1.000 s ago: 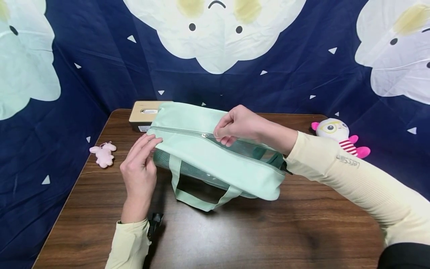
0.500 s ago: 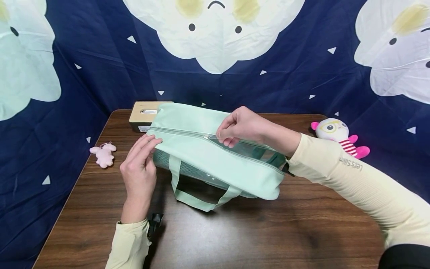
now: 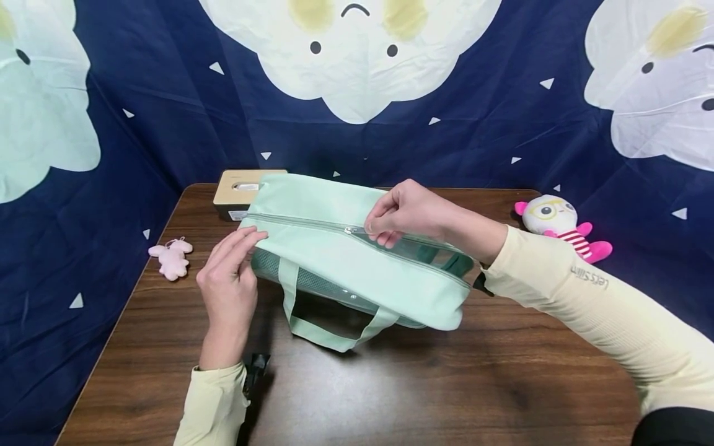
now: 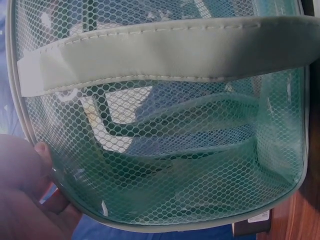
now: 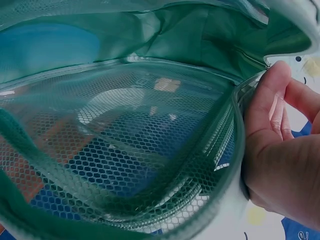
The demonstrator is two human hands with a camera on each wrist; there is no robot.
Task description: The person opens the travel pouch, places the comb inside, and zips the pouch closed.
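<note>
A mint-green bag (image 3: pixel 318 248) with mesh and clear panels stands on the table, its top zipper (image 3: pixel 295 221) running lengthwise. Left of the metal slider (image 3: pixel 350 230) the teeth are joined; to the right the top gapes. My right hand (image 3: pixel 415 210) pinches the zipper pull, mostly hidden by the fingertips. The right wrist view looks through the gap at the mesh lining (image 5: pixel 135 150). At the bag's left end, my left hand (image 3: pixel 230 279) holds the top edge, fingers above it; the left wrist view shows its fingertips at the rim beside the mesh end panel (image 4: pixel 175 185).
The bag's handle (image 3: pixel 323 334) hangs toward me over the brown table (image 3: pixel 424 384). A wood-topped tissue box (image 3: pixel 229 186) sits behind its left end. A pink plush toy (image 3: pixel 173 259) lies left; a white-and-pink plush (image 3: pixel 552 217) lies right. Dark blue cloud-print cloth hangs behind.
My right hand and the zipper slider have moved slightly right along the bag's top, so the joined stretch is longer. My left hand stays at the left end.
</note>
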